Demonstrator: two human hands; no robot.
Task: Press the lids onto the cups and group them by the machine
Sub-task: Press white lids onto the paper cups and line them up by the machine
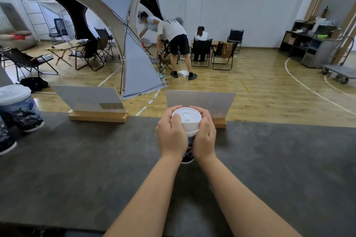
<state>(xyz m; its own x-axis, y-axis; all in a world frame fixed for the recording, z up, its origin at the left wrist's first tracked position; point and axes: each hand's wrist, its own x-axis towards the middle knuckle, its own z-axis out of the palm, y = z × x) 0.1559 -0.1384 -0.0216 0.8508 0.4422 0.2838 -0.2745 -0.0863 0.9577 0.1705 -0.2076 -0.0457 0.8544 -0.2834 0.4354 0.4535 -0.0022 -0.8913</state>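
A dark blue printed paper cup (188,155) stands on the dark grey counter (269,159) in the middle of the head view, with a white lid (187,119) on its top. My left hand (170,134) wraps the lid's left side, thumb on its top. My right hand (204,134) wraps the right side, fingers curled over the far rim. At the far left stands a second lidded cup (19,107), and a third cup (4,140) is cut off by the frame edge. No machine is in view.
Two sign cards in wooden bases (96,105) (201,105) stand along the counter's far edge. Beyond it lie a wooden floor, a grey tent (134,34), folding chairs and three people.
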